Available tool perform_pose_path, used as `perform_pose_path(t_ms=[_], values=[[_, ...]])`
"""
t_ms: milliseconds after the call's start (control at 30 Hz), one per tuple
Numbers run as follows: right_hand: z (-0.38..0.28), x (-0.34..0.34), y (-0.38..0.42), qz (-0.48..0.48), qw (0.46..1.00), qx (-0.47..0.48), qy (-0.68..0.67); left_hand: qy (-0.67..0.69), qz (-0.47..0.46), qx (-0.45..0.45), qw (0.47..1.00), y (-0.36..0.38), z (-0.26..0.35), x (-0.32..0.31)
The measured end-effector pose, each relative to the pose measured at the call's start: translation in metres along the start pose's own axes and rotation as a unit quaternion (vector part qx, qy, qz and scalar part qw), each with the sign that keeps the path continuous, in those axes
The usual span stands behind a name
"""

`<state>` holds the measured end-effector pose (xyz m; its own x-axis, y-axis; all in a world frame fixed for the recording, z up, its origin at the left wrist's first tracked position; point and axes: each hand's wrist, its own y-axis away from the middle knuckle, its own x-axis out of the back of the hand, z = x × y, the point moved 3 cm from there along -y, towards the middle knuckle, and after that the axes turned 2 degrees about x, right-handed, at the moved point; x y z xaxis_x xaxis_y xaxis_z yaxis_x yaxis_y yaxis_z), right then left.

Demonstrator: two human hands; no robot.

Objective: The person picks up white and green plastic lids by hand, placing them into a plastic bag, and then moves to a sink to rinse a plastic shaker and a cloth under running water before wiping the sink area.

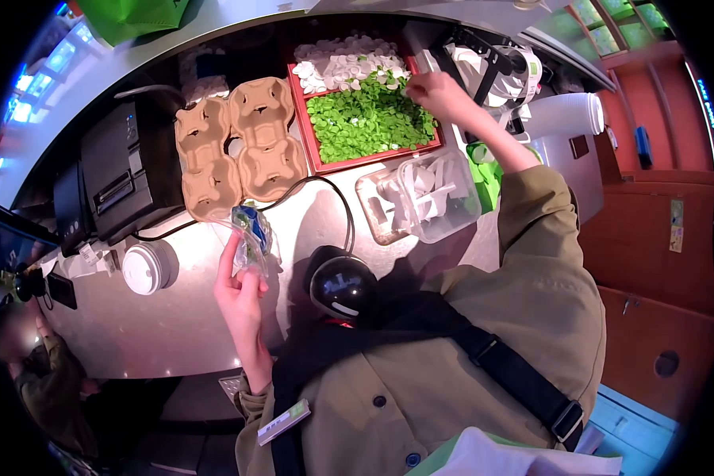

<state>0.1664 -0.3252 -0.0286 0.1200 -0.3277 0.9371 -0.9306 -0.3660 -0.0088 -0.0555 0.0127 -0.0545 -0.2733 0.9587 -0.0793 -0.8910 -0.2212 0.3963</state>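
My left hand (242,295) is closed on a small clear plastic bag (254,232) with blue and green pieces inside, held above the counter. The index finger points up along the bag. My right hand (439,98) reaches over the right edge of a red tray (365,165). Its fingers are pinched together, and I cannot make out what they hold. Many small green pieces (369,123) fill the tray's near part. Small white pieces (345,62) fill the far part.
Cardboard cup carriers (268,163) stand left of the tray. Clear plastic tubs (440,214) with white packets sit in front of it. A black printer (123,170), a white-lidded cup (144,268) and a black scanner (343,285) are on the counter. Another person (51,389) is at lower left.
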Motion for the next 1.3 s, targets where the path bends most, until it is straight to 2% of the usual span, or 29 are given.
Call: perform_pose_path(t_ms=[33, 67, 133, 167, 267, 333, 400, 500, 633, 733, 767, 800, 867, 967, 1067, 1200, 1233, 1300], values=[[0.005, 0.003, -0.008, 0.007, 0.999, -0.016, -0.031, 0.001, 0.002, 0.0, 1.0, 0.0, -0.001, 0.0], [0.009, 0.006, -0.018, 0.047, 0.999, 0.022, -0.007, 0.002, 0.003, -0.001, 1.0, 0.0, -0.001, 0.001], [0.022, 0.006, -0.04, 0.101, 0.994, 0.035, 0.008, 0.009, -0.005, -0.006, 1.0, -0.001, -0.002, 0.001], [0.027, 0.006, -0.049, 0.099, 0.994, 0.003, 0.036, 0.013, -0.01, -0.008, 1.0, -0.001, -0.002, 0.001], [0.021, -0.008, -0.051, 0.132, 0.985, 0.072, 0.083, -0.003, -0.006, -0.011, 1.0, -0.001, 0.002, 0.002], [0.017, -0.021, -0.044, -0.046, 0.991, 0.044, 0.114, -0.002, -0.006, -0.014, 1.0, -0.001, 0.0, 0.003], [0.01, -0.021, -0.036, -0.082, 0.993, 0.014, 0.079, 0.002, -0.001, -0.012, 1.0, 0.0, -0.001, 0.003], [0.022, -0.02, -0.043, -0.041, 0.997, 0.061, 0.024, 0.007, 0.004, -0.009, 1.0, 0.001, 0.002, 0.001], [0.036, -0.02, -0.059, -0.003, 0.995, 0.094, 0.016, 0.01, -0.006, -0.007, 1.0, 0.0, 0.003, 0.0], [0.024, -0.021, -0.063, 0.135, 0.984, 0.083, 0.086, 0.003, -0.01, -0.01, 1.0, 0.0, 0.002, 0.002], [0.01, -0.023, -0.063, 0.16, 0.98, 0.11, 0.042, -0.002, -0.012, -0.012, 1.0, 0.0, 0.001, 0.003], [0.004, -0.032, -0.067, 0.144, 0.976, 0.161, 0.019, -0.001, -0.008, -0.013, 1.0, 0.0, 0.001, 0.002], [-0.027, -0.043, -0.068, 0.046, 0.979, 0.197, -0.017, -0.001, -0.003, -0.013, 1.0, 0.0, 0.001, 0.0], [-0.045, -0.058, -0.072, 0.012, 0.99, 0.108, 0.086, -0.003, -0.015, -0.008, 1.0, -0.001, 0.0, 0.001], [-0.031, -0.062, -0.082, -0.028, 0.993, 0.05, 0.107, -0.008, -0.018, -0.007, 1.0, 0.001, -0.001, 0.002], [-0.016, -0.053, -0.08, -0.073, 0.989, 0.108, 0.068, 0.002, -0.012, 0.001, 1.0, 0.001, -0.003, 0.002], [-0.015, -0.05, -0.078, -0.06, 0.988, 0.138, 0.017, 0.004, -0.013, 0.001, 1.0, 0.0, -0.003, 0.002], [-0.011, -0.044, -0.076, -0.02, 0.986, 0.163, 0.005, 0.003, -0.013, 0.001, 1.0, -0.001, -0.003, 0.002]])
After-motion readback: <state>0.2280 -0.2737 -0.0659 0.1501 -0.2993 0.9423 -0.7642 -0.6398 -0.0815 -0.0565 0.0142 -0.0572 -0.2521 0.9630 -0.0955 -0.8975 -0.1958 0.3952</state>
